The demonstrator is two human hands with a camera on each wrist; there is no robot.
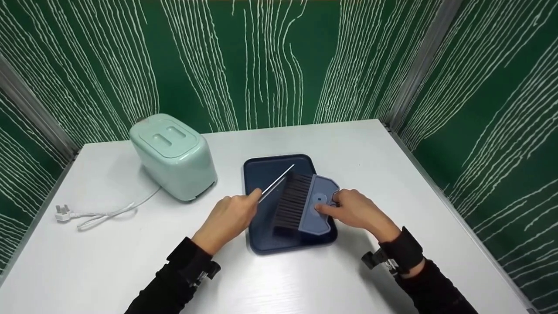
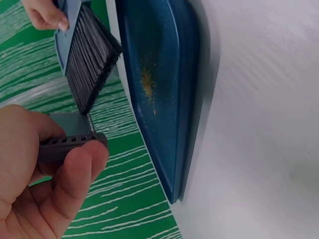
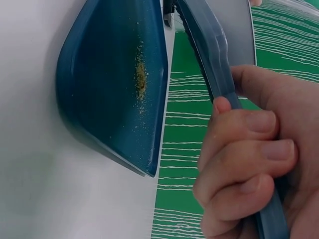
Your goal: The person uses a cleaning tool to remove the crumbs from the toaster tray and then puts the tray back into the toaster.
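The left hand point(image 1: 231, 218) pinches a thin plate point(image 3: 232, 20) by its dark, slotted grip, thumb and fingers on the end so the flat part stays free, and holds it tilted above the tray point(image 1: 261, 235). The right hand point(image 1: 355, 209) wraps its fingers round the brush point(image 1: 303, 205) by the handle, the thumb pressed on the blue body, probably to steady it; the bristles point left, toward the plate, though whether they touch it is hard to tell. Both are held over the tray, likely so that anything brushed off drops inside its raised rim and not on the white surface point(image 1: 279, 283). A small heap of yellowish crumbs point(image 3: 141, 77) lies in the tray, which fits that reading. The toaster point(image 1: 174, 157) stands upright to the left, well apart from the brushing, its plug point(image 1: 63, 213) lying loose beside it, a sensible state for cleaning.
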